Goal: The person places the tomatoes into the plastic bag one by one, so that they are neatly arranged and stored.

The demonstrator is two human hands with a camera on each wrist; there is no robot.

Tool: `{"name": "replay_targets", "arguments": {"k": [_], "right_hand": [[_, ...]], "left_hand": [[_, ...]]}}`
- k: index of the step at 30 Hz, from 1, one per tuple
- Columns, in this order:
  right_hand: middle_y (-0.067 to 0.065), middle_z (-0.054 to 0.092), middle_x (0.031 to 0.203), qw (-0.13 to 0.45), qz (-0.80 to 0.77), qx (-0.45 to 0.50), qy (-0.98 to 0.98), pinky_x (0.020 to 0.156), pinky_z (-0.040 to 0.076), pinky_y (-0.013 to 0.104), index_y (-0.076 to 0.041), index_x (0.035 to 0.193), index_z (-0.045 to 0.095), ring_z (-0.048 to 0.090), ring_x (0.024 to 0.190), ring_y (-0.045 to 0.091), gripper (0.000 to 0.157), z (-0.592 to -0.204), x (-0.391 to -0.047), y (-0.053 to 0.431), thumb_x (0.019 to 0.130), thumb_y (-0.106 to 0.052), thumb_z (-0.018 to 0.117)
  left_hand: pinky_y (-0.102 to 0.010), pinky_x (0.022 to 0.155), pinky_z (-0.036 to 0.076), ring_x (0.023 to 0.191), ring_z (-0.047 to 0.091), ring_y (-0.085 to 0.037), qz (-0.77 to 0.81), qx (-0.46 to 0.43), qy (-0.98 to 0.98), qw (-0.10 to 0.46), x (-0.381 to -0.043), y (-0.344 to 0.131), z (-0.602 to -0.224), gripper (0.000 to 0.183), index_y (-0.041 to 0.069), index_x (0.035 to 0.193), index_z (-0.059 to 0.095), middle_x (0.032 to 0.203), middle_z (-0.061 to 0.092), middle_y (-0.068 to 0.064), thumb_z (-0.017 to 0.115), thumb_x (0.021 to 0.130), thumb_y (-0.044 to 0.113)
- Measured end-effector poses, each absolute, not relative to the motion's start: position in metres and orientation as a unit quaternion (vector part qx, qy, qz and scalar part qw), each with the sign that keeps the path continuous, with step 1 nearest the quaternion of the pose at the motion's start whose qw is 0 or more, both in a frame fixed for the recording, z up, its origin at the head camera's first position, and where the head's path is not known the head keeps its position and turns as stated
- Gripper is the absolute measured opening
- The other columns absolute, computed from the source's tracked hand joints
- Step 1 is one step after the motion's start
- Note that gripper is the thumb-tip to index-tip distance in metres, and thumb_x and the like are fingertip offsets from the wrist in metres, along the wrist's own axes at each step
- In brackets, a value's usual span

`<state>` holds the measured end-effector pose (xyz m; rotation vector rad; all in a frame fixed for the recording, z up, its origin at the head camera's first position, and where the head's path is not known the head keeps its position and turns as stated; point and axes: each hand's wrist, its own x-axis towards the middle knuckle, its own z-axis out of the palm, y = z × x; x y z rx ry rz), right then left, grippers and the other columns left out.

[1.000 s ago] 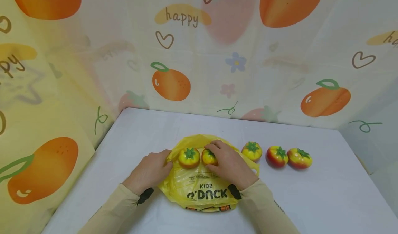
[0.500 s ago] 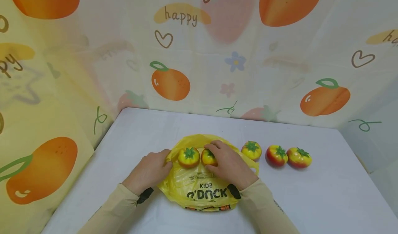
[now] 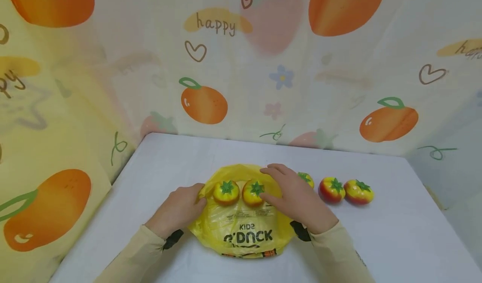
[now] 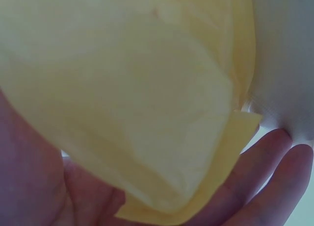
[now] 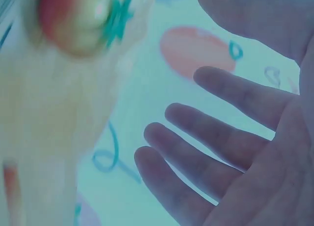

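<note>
A yellow plastic bag (image 3: pixel 216 230) with black lettering lies on the table, its mouth spread. Two toy tomatoes, a left one (image 3: pixel 226 193) and a right one (image 3: pixel 252 194), sit side by side in the bag's mouth, green leaves up. My left hand (image 3: pixel 177 211) pinches the bag's left edge between thumb and fingers; the yellow film (image 4: pixel 147 113) fills most of the left wrist view. My right hand (image 3: pixel 299 197) is over the bag's right side with spread fingers (image 5: pixel 206 133), holding nothing. In the right wrist view, a toy tomato (image 5: pixel 73 20) is apart from those fingers.
To the right on the white table (image 3: pixel 391 233) are three more toy tomatoes: one (image 3: pixel 306 178) partly hidden behind my right hand, then a redder one (image 3: pixel 331 190) and another (image 3: pixel 359 192) touching it. A fruit-printed cloth (image 3: pixel 248 120) hangs behind the table.
My right hand has let go of the right toy tomato in the bag and moved right, its fingers spreading. The left hand keeps its pinch on the bag. The head view has shifted slightly.
</note>
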<state>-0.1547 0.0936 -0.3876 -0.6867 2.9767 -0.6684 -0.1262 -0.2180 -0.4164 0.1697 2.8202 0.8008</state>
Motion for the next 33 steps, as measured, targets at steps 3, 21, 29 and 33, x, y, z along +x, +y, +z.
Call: {"name": "replay_targets", "arguments": {"k": [3,21,29,33], "right_hand": [[0.003,0.06,0.154,-0.006,-0.214,-0.21,0.954,0.113,0.053,0.054,-0.019,0.149,0.061,0.064,0.132,0.028,0.062,-0.387,-0.158,0.11,0.096,-0.041,0.083],[0.014,0.062,0.151,-0.006,-0.216,-0.16,0.963,0.113,0.049,0.062,-0.011,0.147,0.063,0.061,0.137,0.039,0.055,-0.401,-0.176,0.181,0.099,-0.033,0.078],[0.013,0.062,0.151,0.02,-0.218,-0.154,0.964,0.114,0.048,0.063,-0.013,0.147,0.063,0.06,0.138,0.039,0.053,-0.41,-0.184,0.178,0.1,-0.033,0.077],[0.013,0.062,0.151,0.02,-0.219,-0.148,0.964,0.113,0.048,0.064,-0.013,0.147,0.064,0.06,0.137,0.039,0.054,-0.415,-0.186,0.179,0.099,-0.033,0.079]], "left_hand": [[-0.041,0.081,0.056,0.083,0.063,-0.016,0.263,0.051,0.958,0.103,-0.125,-0.221,-0.419,0.041,0.006,0.143,0.064,0.118,0.078,-0.007,0.061,0.105,0.021],[-0.047,0.09,0.059,0.092,0.068,-0.018,0.254,0.049,0.961,0.099,-0.124,-0.218,-0.426,0.042,0.008,0.145,0.064,0.125,0.078,-0.01,0.062,0.105,0.023],[-0.046,0.089,0.059,0.091,0.068,-0.017,0.253,0.06,0.961,0.094,-0.126,-0.219,-0.423,0.043,0.006,0.145,0.064,0.125,0.078,-0.011,0.063,0.105,0.022],[-0.046,0.088,0.059,0.091,0.068,-0.017,0.251,0.064,0.961,0.096,-0.128,-0.216,-0.421,0.043,0.006,0.145,0.064,0.125,0.078,-0.01,0.064,0.105,0.023]]}}
